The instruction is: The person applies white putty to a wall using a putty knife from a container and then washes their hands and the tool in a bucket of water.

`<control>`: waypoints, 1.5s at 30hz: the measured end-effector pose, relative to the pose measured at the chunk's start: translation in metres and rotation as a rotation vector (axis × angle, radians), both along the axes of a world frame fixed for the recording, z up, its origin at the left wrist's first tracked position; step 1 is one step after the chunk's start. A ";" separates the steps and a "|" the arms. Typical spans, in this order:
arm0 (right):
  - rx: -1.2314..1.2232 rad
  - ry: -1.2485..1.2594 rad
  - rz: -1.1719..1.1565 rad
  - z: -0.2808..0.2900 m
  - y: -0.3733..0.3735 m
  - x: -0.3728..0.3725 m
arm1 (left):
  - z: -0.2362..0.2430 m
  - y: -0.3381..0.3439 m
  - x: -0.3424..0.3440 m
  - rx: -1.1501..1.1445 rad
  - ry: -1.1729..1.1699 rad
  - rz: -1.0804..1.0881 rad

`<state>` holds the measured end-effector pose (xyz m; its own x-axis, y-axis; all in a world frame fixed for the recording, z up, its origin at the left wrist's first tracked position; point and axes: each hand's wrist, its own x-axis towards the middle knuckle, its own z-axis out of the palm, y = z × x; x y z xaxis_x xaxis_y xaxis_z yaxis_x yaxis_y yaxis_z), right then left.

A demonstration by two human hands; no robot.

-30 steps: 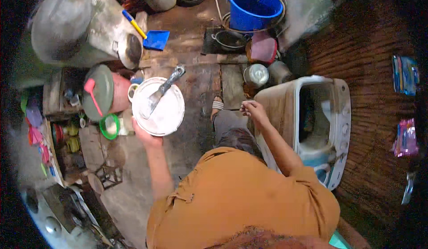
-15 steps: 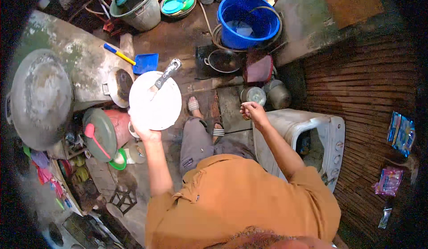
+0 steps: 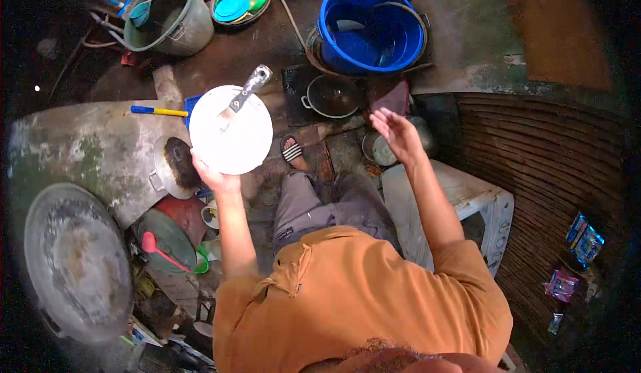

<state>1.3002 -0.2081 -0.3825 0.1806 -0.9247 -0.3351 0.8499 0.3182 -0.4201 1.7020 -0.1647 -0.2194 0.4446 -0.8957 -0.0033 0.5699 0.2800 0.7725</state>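
Note:
My left hand (image 3: 219, 181) grips a round white tub (image 3: 230, 147) by its near left side. Glare washes out the tub's top, so its contents cannot be made out. Across its far right rim lies a putty knife (image 3: 250, 90), its worn handle pointing up and right and its blade in the white. My right hand (image 3: 398, 136) is raised with nothing in it, fingers stretched out. Below and beyond that hand are a two-handled wok (image 3: 334, 97) and a dull metal pot (image 3: 419, 139).
A blue tub (image 3: 370, 29) and a grey bucket (image 3: 167, 16) stand at the back, a basin of green dishes (image 3: 240, 3) between them. A white washing machine (image 3: 444, 199) is close on my right. To my left are a large pan lid (image 3: 80, 259) and a sooty pan (image 3: 177, 166).
My right hand has risen forward and its curled fingers have opened out. The tub and putty knife remain in my left hand. My view has shifted and turned, and I have stepped forward.

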 end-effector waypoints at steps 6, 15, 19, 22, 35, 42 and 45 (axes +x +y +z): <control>-0.020 -0.058 -0.080 0.018 -0.009 -0.009 | 0.004 -0.021 0.003 0.077 -0.005 -0.029; 0.069 0.240 -0.164 -0.058 -0.122 -0.011 | -0.033 -0.052 0.035 0.150 0.044 -0.053; 0.097 0.343 -0.246 -0.106 -0.166 -0.019 | -0.075 -0.071 0.058 0.205 0.063 -0.051; 0.191 0.419 -0.278 -0.154 -0.182 0.009 | -0.090 -0.100 0.102 0.233 0.044 -0.088; 0.107 1.880 0.329 -0.297 -0.211 -0.066 | -0.131 -0.125 0.138 0.179 0.302 -0.303; 0.349 1.327 0.103 -0.361 -0.200 -0.095 | -0.182 -0.148 0.167 0.050 0.332 -0.366; 0.312 0.726 0.076 -0.344 -0.194 -0.041 | -0.171 -0.134 0.178 0.085 0.279 -0.306</control>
<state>1.2593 -0.4021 -0.7262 -0.1234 -0.7627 -0.6349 0.3685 0.5588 -0.7429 1.8795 -0.2990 -0.3902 0.1299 -0.9777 -0.1651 0.8077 0.0077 0.5895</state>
